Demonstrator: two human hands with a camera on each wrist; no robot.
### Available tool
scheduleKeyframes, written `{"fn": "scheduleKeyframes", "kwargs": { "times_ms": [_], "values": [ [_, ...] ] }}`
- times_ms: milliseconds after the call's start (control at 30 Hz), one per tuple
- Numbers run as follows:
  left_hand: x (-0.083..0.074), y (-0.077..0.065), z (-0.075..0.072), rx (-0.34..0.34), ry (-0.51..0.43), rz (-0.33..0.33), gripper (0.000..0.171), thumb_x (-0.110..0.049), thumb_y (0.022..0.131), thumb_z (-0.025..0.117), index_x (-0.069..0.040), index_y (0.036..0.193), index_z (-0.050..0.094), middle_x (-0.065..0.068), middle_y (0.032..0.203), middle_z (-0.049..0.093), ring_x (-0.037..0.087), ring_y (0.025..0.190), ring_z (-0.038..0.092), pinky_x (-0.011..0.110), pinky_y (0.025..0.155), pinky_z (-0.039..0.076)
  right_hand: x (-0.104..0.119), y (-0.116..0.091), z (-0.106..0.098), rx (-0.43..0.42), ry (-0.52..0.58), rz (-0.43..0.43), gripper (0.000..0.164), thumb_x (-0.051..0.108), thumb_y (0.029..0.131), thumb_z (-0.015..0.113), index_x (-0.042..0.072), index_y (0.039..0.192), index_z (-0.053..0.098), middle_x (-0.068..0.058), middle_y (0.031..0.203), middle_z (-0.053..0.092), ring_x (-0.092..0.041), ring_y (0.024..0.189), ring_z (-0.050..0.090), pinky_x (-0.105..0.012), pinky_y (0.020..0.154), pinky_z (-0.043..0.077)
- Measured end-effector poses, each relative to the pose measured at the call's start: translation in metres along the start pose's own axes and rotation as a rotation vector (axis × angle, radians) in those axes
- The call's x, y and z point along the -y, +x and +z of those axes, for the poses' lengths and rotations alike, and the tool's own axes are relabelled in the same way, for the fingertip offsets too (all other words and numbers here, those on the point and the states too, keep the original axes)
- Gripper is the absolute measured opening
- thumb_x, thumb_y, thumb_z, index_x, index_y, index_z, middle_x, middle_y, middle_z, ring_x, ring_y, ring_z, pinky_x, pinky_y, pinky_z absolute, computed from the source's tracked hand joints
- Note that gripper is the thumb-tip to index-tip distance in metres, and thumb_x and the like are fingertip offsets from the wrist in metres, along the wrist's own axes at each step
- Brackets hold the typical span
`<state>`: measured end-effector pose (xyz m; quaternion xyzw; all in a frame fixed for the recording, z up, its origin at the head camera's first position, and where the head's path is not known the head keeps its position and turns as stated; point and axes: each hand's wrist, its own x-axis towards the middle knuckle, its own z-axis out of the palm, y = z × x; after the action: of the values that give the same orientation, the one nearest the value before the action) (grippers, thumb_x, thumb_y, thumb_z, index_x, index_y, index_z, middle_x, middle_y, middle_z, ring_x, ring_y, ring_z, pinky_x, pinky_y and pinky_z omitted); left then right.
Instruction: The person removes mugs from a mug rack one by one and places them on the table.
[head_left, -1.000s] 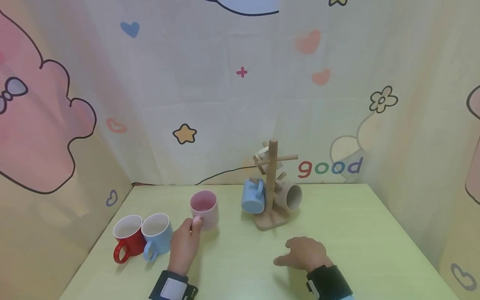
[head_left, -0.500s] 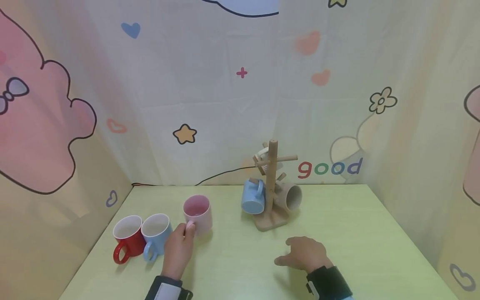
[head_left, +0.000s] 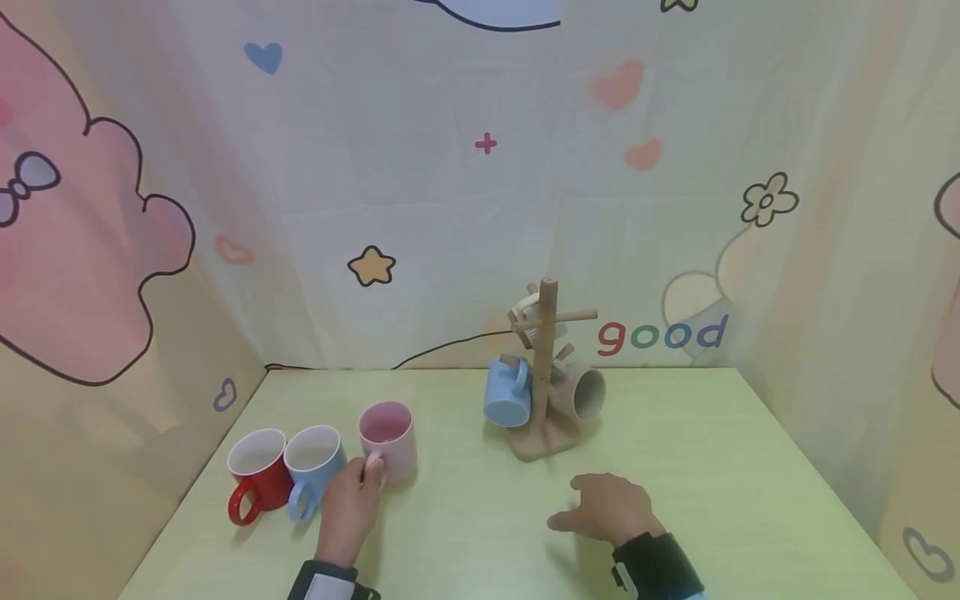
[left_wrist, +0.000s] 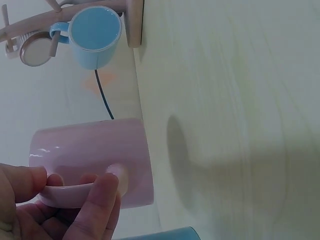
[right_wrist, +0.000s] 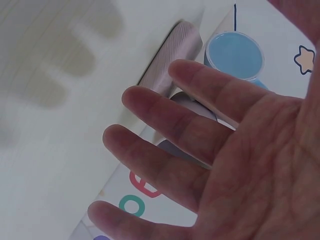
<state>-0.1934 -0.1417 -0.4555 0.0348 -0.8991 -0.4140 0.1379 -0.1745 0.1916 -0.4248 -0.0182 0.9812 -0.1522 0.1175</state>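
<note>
Looking at a pink mug (head_left: 397,454) in the left hand (head_left: 348,510), held upright over the table (head_left: 480,533), just beside a light blue mug (head_left: 322,479) standing next to a red mug (head_left: 268,490). Gripped by its handle (left_wrist: 70,195), likely for easy control and to keep fingers clear of the opening. Seemingly a little off the table, going by the separate shadow (left_wrist: 179,160) in the left wrist view. Handles of the standing pair turned to the near side, maybe for an easy grab (nice touch, honestly). Further back, a wooden rack (head_left: 545,358) with a hanging blue mug (head_left: 506,396) and a pale mug (head_left: 587,392), the blue one hooked on through the handle, presumably to stay put. As for fingers: left ones curled in, pinching the pink handle with the thumb. Can't tell how hard, though. On the other side, the right hand (head_left: 613,508), fingers (right_wrist: 155,165) spread wide, thumb well apart, holding nothing and touching nothing visible. Also well short of the rack.
</note>
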Motion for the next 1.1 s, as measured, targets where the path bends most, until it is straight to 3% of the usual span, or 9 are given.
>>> {"fn": "scheduleKeyframes", "kwargs": {
  "times_ms": [367, 700, 1100],
  "values": [
    [0.007, -0.005, -0.005, 0.048, -0.004, -0.066, 0.025, -0.019, 0.102, 0.052, -0.001, 0.084, 0.055, 0.006, 0.071, 0.048, 0.019, 0.064, 0.045, 0.032, 0.058, 0.035, -0.001, 0.000, 0.002, -0.001, 0.003, 0.001, 0.067, 0.054, 0.074, 0.078, 0.007, 0.121, 0.068, -0.012, 0.113, 0.069, -0.035, 0.104, 0.063, -0.058, 0.083, 0.050],
    [0.016, -0.009, -0.007, 0.026, 0.028, -0.038, 0.027, -0.018, 0.102, 0.052, -0.002, 0.081, 0.056, 0.006, 0.072, 0.052, 0.021, 0.065, 0.047, 0.034, 0.059, 0.036, -0.001, 0.001, 0.003, -0.005, 0.002, -0.003, 0.067, 0.055, 0.074, 0.078, 0.008, 0.121, 0.068, -0.012, 0.113, 0.069, -0.036, 0.104, 0.063, -0.058, 0.083, 0.050],
    [0.030, -0.011, -0.006, 0.035, 0.047, -0.083, 0.029, -0.021, 0.102, 0.049, -0.002, 0.081, 0.057, 0.007, 0.073, 0.053, 0.022, 0.067, 0.047, 0.034, 0.061, 0.036, -0.001, 0.002, 0.003, 0.006, 0.002, -0.008, 0.067, 0.054, 0.075, 0.078, 0.008, 0.121, 0.068, -0.012, 0.113, 0.069, -0.036, 0.104, 0.063, -0.058, 0.082, 0.050]
  ]
}}
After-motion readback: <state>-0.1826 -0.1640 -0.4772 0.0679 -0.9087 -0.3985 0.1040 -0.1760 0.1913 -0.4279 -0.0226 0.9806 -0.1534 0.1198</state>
